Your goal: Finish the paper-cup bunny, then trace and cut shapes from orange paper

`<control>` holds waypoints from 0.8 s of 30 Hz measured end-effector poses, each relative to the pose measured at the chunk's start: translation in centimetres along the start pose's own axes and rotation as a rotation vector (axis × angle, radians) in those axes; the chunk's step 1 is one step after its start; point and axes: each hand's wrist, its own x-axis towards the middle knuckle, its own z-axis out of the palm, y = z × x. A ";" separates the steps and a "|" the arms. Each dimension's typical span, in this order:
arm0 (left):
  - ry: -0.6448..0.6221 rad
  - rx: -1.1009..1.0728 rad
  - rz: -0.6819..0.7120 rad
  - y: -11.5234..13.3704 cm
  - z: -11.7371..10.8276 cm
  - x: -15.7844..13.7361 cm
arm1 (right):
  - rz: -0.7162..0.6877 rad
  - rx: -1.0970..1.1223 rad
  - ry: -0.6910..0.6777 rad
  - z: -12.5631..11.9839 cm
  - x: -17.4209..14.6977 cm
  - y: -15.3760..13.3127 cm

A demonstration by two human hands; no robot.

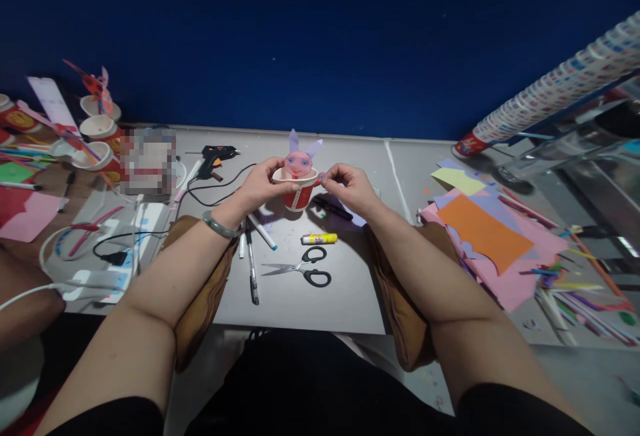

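Note:
My left hand (265, 185) is wrapped around the rim of a red and white paper cup (299, 199). A round pink paper face (299, 164) with two lilac ears rises from the cup's rim. At the cup's right side, my right hand (349, 189) pinches a small pinkish piece (323, 177), too small to make out. Below the cup lie a yellow glue stick (319, 239) and black-handled scissors (300, 268) with their blades pointing left. A pen (251, 269) and a white marker (263, 231) rest to the left of these.
A black glue gun (216, 159) with a cord lies at the back left, near a white power strip (125, 253). Coloured paper sheets (485, 229) are piled on the right. A long stack of cups (550, 86) leans at the far right. Decorated cups (100, 128) stand at left.

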 end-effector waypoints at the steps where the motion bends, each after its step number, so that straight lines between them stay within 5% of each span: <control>1: -0.002 -0.005 -0.003 0.0 0.0 0.0 | 0.001 0.001 0.004 0.0 0.0 0.0; 16: -0.023 0.059 0.005 0.2 0.0 -0.1 | -0.016 -0.009 0.020 0.5 -0.1 0.2; 24: 0.058 0.093 0.066 -1.0 -0.4 0.5 | 0.120 -0.016 0.042 -0.1 0.1 0.2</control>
